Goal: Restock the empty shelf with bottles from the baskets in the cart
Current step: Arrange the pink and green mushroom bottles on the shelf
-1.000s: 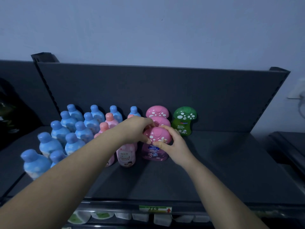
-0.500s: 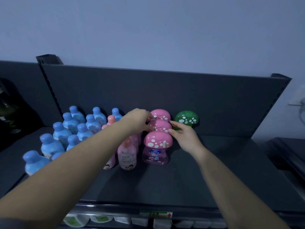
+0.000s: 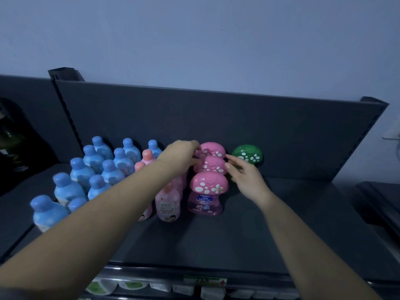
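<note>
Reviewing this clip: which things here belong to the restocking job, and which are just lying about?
Job: shelf, blue bottles, pale pink bottles, pink mushroom-cap bottles, green mushroom-cap bottle, left hand, right hand.
Lying about: price label, packs below the shelf, dark object far left.

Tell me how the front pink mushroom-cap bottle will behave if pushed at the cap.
The front pink bottle would probably tip rather than slide: its spotted cap is wider than the neck below. It looks full of pink liquid, so likely heavy for its size. The glossy plastic may be slippery, though the cap's overhang should offer a hold.
</note>
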`<state>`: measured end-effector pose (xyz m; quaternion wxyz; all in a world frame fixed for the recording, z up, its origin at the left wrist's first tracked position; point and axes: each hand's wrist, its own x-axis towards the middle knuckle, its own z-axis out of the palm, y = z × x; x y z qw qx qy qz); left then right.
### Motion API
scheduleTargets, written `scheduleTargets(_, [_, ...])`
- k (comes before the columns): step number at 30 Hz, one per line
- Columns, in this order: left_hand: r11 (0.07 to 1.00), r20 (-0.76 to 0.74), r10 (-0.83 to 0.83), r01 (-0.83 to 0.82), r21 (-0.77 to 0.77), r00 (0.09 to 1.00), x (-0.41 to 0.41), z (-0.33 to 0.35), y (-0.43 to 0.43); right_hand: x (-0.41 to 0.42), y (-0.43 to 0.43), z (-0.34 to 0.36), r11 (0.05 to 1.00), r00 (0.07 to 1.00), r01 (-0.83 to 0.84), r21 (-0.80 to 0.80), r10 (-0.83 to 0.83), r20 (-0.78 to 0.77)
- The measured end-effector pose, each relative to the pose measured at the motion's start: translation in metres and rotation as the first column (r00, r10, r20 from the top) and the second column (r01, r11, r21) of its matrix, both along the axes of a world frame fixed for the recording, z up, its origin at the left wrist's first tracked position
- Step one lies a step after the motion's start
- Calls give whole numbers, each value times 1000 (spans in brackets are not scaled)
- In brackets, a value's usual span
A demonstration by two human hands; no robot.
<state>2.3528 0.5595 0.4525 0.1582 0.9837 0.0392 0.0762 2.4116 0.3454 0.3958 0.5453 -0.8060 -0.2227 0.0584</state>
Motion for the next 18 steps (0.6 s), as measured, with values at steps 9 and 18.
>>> scheduleTargets(9, [968, -166, -190, 157, -194, 968, -42, 11, -5, -28, -17, 7, 971, 977, -211, -114, 213, 0])
scheduleTargets(18, [981, -79, -139, 126, -145, 987, -42, -1, -18, -28, -20, 7, 973, 976, -217, -82, 217, -7])
